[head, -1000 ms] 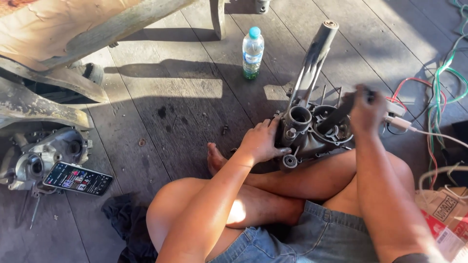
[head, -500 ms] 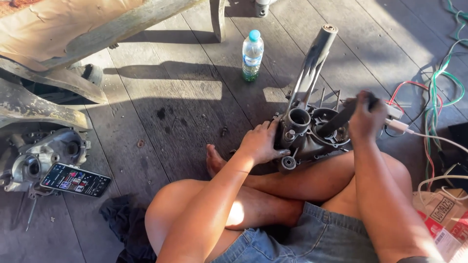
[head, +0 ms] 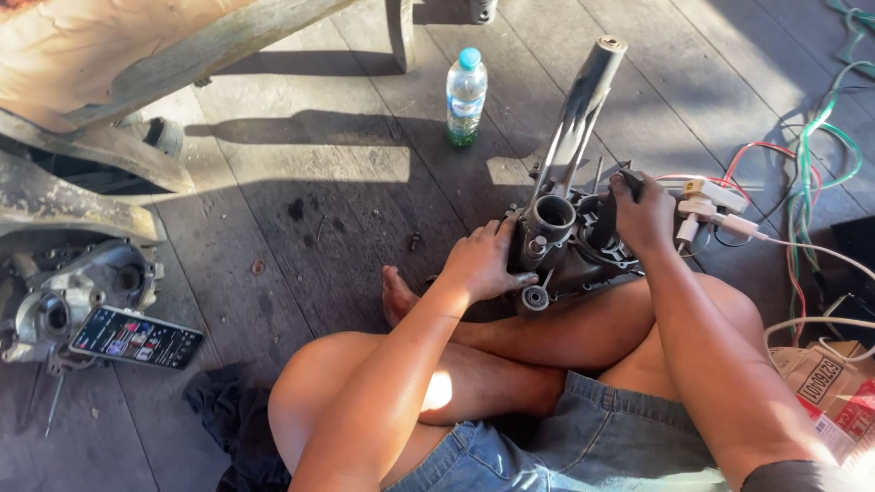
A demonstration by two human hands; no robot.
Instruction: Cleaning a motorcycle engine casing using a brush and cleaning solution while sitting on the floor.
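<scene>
A dark metal engine casing (head: pixel 558 239) with a long tube (head: pixel 581 107) sticking up rests against my crossed legs on the wooden floor. My left hand (head: pixel 483 261) lies flat against the casing's left side, fingers spread, steadying it. My right hand (head: pixel 643 216) is closed around a dark tool handle (head: pixel 609 217) that is set into the casing's top. The tool's tip is hidden inside the casing.
A plastic water bottle (head: pixel 466 96) stands on the planks ahead. A phone (head: pixel 137 337) with a lit screen lies on another engine part (head: pixel 68 296) at the left. Coloured wires and connectors (head: pixel 775 196) trail at the right, beside a cardboard box (head: pixel 834 392). A dark rag (head: pixel 219 415) lies near my knee.
My right hand has swung the tool handle from the right side toward the casing's middle. My left hand has stayed on the casing.
</scene>
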